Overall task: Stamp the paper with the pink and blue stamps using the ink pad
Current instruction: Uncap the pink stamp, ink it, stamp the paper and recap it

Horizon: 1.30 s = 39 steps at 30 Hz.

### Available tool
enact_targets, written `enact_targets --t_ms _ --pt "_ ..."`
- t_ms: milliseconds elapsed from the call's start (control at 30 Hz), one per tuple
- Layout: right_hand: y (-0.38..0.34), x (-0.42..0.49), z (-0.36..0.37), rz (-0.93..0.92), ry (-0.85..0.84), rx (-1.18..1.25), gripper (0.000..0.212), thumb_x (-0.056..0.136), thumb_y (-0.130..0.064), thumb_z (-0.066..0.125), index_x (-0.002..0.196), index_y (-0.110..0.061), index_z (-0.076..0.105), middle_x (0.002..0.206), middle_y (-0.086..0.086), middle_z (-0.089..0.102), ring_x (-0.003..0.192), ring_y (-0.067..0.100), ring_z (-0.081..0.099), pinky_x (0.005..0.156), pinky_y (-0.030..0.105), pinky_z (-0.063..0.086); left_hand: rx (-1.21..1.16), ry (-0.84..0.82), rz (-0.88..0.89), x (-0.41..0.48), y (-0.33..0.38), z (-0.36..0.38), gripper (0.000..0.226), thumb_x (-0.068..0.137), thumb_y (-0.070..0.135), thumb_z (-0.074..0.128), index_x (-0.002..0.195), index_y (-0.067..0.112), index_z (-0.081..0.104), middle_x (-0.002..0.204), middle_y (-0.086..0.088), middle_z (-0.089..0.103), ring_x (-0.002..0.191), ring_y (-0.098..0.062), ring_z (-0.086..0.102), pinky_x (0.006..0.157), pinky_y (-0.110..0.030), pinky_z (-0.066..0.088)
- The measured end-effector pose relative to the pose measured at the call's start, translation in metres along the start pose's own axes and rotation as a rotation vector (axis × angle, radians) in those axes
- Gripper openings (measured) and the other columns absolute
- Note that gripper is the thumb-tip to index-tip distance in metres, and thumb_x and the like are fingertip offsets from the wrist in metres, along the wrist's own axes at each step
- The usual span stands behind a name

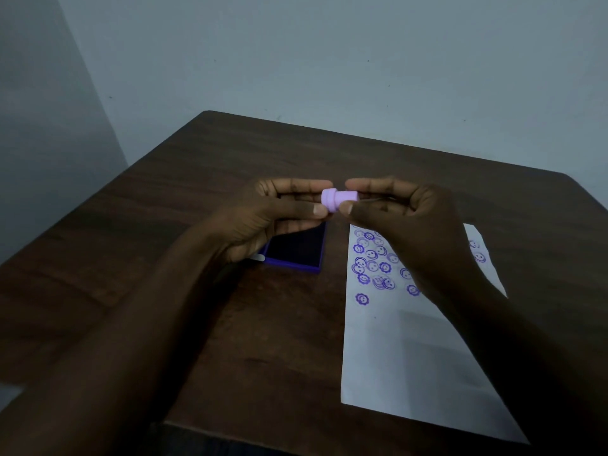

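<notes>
Two hands pinch pink stamp (339,199) | spool-shaped, smooth plastic | horizontal

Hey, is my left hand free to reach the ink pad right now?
Probably not at once: the left hand and right hand both pinch the pink stamp. The open ink pad lies just under it, nothing covering it.

On the dark wooden table (204,324), the open purple ink pad (296,250) lies left of the white sheet of paper (411,357), near it but apart. Above them, the small pink plastic stamp (337,199) sits between the left hand (273,215) and the right hand (404,225), held sideways by both.
</notes>
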State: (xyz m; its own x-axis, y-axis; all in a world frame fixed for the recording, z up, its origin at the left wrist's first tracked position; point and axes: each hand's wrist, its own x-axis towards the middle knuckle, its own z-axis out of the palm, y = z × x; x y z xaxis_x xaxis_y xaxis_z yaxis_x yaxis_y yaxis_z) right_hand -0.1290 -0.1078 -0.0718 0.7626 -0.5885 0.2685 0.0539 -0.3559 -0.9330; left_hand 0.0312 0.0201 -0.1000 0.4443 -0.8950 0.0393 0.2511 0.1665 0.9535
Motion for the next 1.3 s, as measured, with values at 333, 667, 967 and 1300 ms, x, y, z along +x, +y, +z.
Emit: enact_targets --t_ms 333,667,967,1300 --pt "0.008 0.004 0.000 -0.020 0.003 -0.049 0.038 0.072 -0.017 0.084 0.108 -0.008 0.075 0.099 0.005 0.079 0.088 0.010 0.076 0.086 0.031 0.061 0.030 -0.006 0.028 0.001 -0.002 -0.003 0.031 0.066 0.004 0.071 0.092 0.017 0.081 0.095 -0.004 0.081 0.087 -0.014 0.077 0.072 -0.020 0.059" --pt "-0.010 0.039 -0.041 -0.021 0.035 -0.019 0.032 0.075 -0.008 0.081 0.107 -0.011 0.076 0.092 0.003 0.080 0.080 0.009 0.075 0.067 0.021 0.057 0.061 0.145 0.041 0.006 0.001 -0.008 0.042 0.065 0.026 0.078 0.106 0.026 0.076 0.108 0.003 0.078 0.092 -0.010 0.075 0.070 -0.022 0.059" --pt "0.025 0.112 -0.071 -0.006 -0.017 -0.736 0.032 0.066 -0.030 0.086 0.097 -0.024 0.080 0.084 -0.010 0.075 0.065 -0.012 0.061 0.057 -0.006 0.035 0.046 0.354 0.027 0.006 0.010 -0.026 0.044 0.069 0.049 0.071 0.108 0.030 0.073 0.103 0.008 0.078 0.085 -0.005 0.075 0.062 -0.021 0.058" --pt "0.061 0.127 -0.050 -0.031 -0.126 -0.834 0.032 0.068 -0.023 0.086 0.098 -0.013 0.079 0.092 0.004 0.079 0.066 0.000 0.062 0.051 -0.002 0.038 0.071 0.363 -0.005 0.008 0.009 -0.027 0.044 0.067 0.053 0.070 0.105 0.031 0.074 0.103 0.009 0.078 0.078 -0.003 0.073 0.061 -0.021 0.058"
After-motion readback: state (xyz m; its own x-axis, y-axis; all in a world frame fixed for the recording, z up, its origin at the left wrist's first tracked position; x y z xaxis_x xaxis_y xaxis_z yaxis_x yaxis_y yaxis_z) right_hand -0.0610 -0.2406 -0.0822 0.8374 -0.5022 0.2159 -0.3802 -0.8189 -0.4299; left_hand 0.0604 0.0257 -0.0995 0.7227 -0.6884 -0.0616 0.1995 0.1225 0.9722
